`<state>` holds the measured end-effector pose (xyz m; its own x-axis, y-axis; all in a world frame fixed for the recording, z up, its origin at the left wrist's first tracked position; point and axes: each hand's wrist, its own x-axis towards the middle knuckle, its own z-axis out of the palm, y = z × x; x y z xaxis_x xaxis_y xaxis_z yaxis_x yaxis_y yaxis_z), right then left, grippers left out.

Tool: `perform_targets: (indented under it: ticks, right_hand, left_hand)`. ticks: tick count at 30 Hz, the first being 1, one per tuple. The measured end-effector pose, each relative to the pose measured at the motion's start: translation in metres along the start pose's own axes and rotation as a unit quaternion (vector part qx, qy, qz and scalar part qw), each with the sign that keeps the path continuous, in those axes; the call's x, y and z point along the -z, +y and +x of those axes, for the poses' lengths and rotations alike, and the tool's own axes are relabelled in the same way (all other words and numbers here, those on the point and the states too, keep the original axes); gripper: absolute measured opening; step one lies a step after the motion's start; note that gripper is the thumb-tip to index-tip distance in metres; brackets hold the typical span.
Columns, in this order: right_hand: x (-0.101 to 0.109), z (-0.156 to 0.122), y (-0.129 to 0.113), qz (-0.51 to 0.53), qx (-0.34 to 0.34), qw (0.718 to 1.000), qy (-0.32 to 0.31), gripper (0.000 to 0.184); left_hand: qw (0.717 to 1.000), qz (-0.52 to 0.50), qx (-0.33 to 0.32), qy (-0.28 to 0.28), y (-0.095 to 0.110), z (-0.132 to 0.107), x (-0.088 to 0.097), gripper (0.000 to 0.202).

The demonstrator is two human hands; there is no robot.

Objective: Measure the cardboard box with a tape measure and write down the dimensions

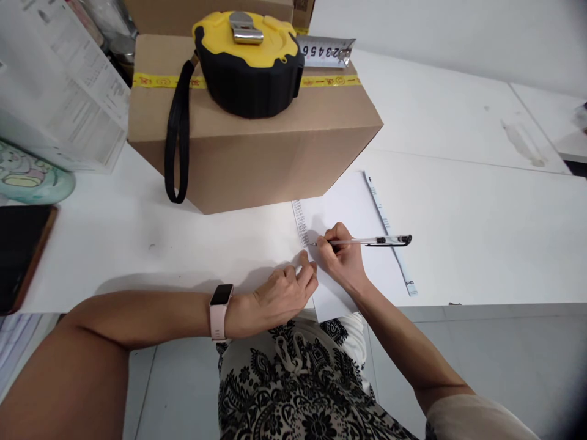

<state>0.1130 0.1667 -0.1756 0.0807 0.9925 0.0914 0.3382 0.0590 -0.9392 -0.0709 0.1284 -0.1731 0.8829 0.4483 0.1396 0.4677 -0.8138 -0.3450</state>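
Observation:
My right hand [342,255] is closed around a clear pen [371,241] with a black cap, its tip touching the left edge of a white sheet of paper [353,208] on the white table [458,232]. My left hand [282,293] rests on the paper's lower left corner, fingers curled loosely and pressing it down; a pink watch sits on that wrist. Just beyond the paper stands a taped cardboard box [257,140], and on top of it lies a yellow and black tape measure [250,61] with its strap hanging down the box's front.
A strip of printed paper [389,232] lies along the sheet's right edge. At the left are a printed white box [59,91], a pale green item [32,180] and a dark phone [22,253]. The table's near edge runs just under my hands.

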Motion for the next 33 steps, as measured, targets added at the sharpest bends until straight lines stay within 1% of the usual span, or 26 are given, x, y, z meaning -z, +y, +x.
perform_targets:
  ticks: [7, 10, 14, 15, 17, 18, 19, 21, 23, 24, 25, 26, 28, 29, 30, 31, 32, 33]
  right_hand:
    - [0.000, 0.000, 0.001, -0.010, 0.010, 1.000, 0.018, 0.023]
    - [0.001, 0.001, 0.003, -0.033, 0.037, 0.997, 0.062, 0.024]
    - [0.007, 0.006, 0.005, -0.106, 0.068, 0.984, 0.127, 0.010]
    - [0.010, 0.007, 0.006, -0.133, 0.073, 0.978, 0.142, 0.011]
    - [0.016, 0.010, 0.007, -0.195, 0.081, 0.963, 0.165, 0.020]
    - [0.019, 0.011, 0.008, -0.231, 0.081, 0.955, 0.168, 0.026]
    - [0.022, 0.011, 0.010, -0.269, 0.077, 0.947, 0.160, 0.033]
    - [0.026, 0.011, 0.012, -0.340, 0.058, 0.931, 0.124, 0.047]
    - [0.026, 0.011, 0.014, -0.387, 0.047, 0.916, 0.093, 0.053]
    - [0.026, 0.010, 0.014, -0.400, 0.047, 0.911, 0.084, 0.055]
    - [0.025, 0.009, 0.014, -0.408, 0.047, 0.909, 0.079, 0.056]
    - [0.024, 0.009, 0.014, -0.411, 0.047, 0.907, 0.076, 0.058]
    - [0.022, 0.007, 0.012, -0.411, 0.041, 0.908, 0.068, 0.061]
    - [0.022, 0.007, 0.011, -0.409, 0.036, 0.910, 0.064, 0.062]
    - [0.022, 0.006, 0.009, -0.405, 0.030, 0.912, 0.060, 0.062]
    - [0.022, 0.006, 0.008, -0.399, 0.025, 0.915, 0.057, 0.062]
    - [0.022, 0.005, 0.006, -0.393, 0.020, 0.918, 0.056, 0.061]
    - [0.022, 0.005, 0.005, -0.386, 0.015, 0.921, 0.057, 0.059]
  left_hand:
    - [1.000, -0.012, 0.003, -0.006, 0.000, 0.000, -0.001, 0.047]
    - [0.999, -0.037, 0.002, -0.018, 0.000, 0.000, -0.001, 0.050]
    - [0.997, -0.056, -0.008, -0.044, -0.002, 0.002, 0.003, 0.055]
    - [0.997, -0.059, -0.010, -0.055, -0.002, 0.003, 0.005, 0.056]
    - [0.995, -0.068, -0.010, -0.078, -0.002, 0.005, 0.010, 0.059]
    - [0.993, -0.075, -0.006, -0.088, -0.002, 0.006, 0.012, 0.062]
    - [0.992, -0.084, 0.000, -0.097, -0.002, 0.006, 0.014, 0.066]
    - [0.987, -0.114, 0.022, -0.109, -0.003, 0.005, 0.018, 0.078]
    - [0.977, -0.176, 0.059, -0.102, -0.007, 0.002, 0.022, 0.080]
    - [0.969, -0.219, 0.079, -0.083, -0.011, 0.000, 0.025, 0.074]
    - [0.959, -0.261, 0.100, -0.045, -0.017, -0.002, 0.029, 0.065]
    - [0.947, -0.296, 0.121, 0.011, -0.025, -0.004, 0.034, 0.053]
    - [0.921, -0.316, 0.167, 0.154, -0.045, -0.005, 0.047, 0.033]
    - [0.907, -0.298, 0.196, 0.223, -0.059, -0.004, 0.056, 0.027]
    - [0.894, -0.266, 0.228, 0.279, -0.074, -0.002, 0.065, 0.023]
    - [0.882, -0.228, 0.266, 0.316, -0.090, 0.002, 0.074, 0.022]
    - [0.870, -0.191, 0.302, 0.339, -0.108, 0.008, 0.082, 0.024]
    - [0.861, -0.158, 0.330, 0.354, -0.126, 0.014, 0.090, 0.030]
